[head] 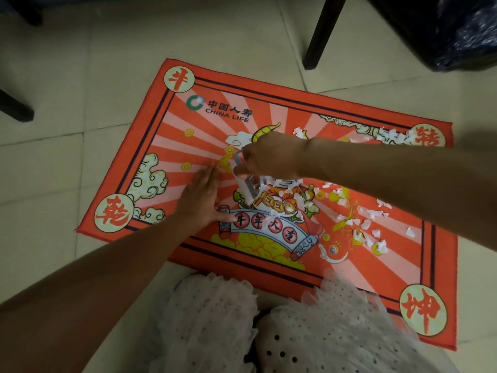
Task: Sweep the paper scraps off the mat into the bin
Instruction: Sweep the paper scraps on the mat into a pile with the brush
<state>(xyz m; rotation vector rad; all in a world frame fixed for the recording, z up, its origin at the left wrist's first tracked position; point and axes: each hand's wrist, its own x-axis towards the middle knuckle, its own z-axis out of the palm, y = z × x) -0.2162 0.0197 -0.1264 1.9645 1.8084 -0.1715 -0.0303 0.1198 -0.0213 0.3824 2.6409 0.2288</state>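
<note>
Tiled floor, pale beige, fills the view. On it lies the mat, red-orange with a sunburst print, round character medallions at the corners, a "CHINA LIFE" logo near the top left and a cartoon fish lower right; it sits skewed to the tile lines. Top right, a bin lined with dark shiny plastic, on the floor well apart from the mat's far right corner. A dark furniture leg stands just beyond the mat's top edge; another dark leg at the left frame edge. Bottom centre, the person's pale dotted skirt with frilled hem overlaps the mat's near edge, and a white perforated shoe shows below it.

Left hand lies flat on the mat left of centre, fingers straight and together, thumb out to the right, pressing the fabric. Right hand reaches in from the right over the mat's centre, fingers curled round the loop handle of a small pale brush, whose head points down and touches the mat beside the printed coins.

Paper scraps, white and torn, lie on the mat: a few at the brush head, a loose scatter across the right half over the fish, a denser cluster by the top right medallion.
</note>
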